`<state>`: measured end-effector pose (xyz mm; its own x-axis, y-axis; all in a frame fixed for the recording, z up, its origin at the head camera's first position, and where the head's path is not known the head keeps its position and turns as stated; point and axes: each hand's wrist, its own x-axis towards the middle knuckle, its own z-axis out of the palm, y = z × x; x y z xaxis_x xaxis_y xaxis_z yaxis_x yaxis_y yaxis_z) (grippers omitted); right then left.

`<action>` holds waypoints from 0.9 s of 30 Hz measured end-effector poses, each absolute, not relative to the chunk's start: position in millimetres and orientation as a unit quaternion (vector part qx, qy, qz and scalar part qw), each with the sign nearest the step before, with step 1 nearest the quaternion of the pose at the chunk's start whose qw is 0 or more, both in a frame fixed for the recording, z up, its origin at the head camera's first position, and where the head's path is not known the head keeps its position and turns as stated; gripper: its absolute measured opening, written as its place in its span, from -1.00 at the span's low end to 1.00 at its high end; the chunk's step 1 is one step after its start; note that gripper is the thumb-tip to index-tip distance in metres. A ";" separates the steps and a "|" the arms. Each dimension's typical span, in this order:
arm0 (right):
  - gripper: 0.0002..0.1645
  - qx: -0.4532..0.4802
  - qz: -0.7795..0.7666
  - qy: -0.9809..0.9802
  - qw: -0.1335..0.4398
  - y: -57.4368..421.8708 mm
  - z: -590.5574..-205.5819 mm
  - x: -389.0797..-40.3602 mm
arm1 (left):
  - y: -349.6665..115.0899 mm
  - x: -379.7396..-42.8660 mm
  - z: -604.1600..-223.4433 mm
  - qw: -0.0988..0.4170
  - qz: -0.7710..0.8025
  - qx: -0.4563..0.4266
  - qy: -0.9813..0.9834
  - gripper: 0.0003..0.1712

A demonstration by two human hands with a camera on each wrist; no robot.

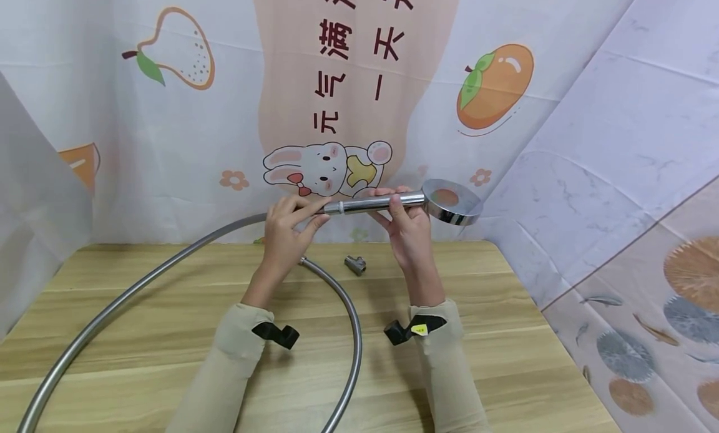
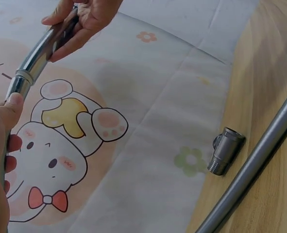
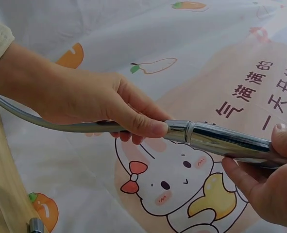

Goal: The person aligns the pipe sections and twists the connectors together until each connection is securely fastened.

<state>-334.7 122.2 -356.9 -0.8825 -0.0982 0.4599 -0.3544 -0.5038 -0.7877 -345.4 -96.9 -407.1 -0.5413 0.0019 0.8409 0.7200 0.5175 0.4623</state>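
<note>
My right hand (image 1: 412, 233) grips the chrome handle of a shower head (image 1: 454, 202), whose round head points to the right. At the handle's lower end, my left hand (image 1: 285, 236) pinches the connector of a grey metal shower hose (image 1: 168, 269). Connector and handle meet in one line at a pale ring, seen close in the right wrist view, where the handle (image 3: 230, 141) runs into the right hand's fingers. Both hands hold the assembly raised above the far edge of the table. The hose runs from the left hand in a wide loop to the left.
A small metal tee fitting (image 1: 355, 265) lies near the back of the wooden table (image 1: 505, 333). The hose's other end curves across the table between the forearms. A printed cloth (image 1: 185, 140) hangs right behind the table's far edge.
</note>
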 end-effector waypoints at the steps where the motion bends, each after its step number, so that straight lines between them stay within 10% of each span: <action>1: -0.94 0.224 0.837 -0.493 0.080 121.9 -357.3 -335.1 | -96.8 -345.3 -406.7 0.415 -0.430 -0.238 -0.766 -0.61; 27: -0.73 0.404 0.767 -0.496 0.056 136.0 -362.9 -344.3 | -100.6 -341.6 -403.4 0.284 -0.470 -0.247 -0.798 -0.65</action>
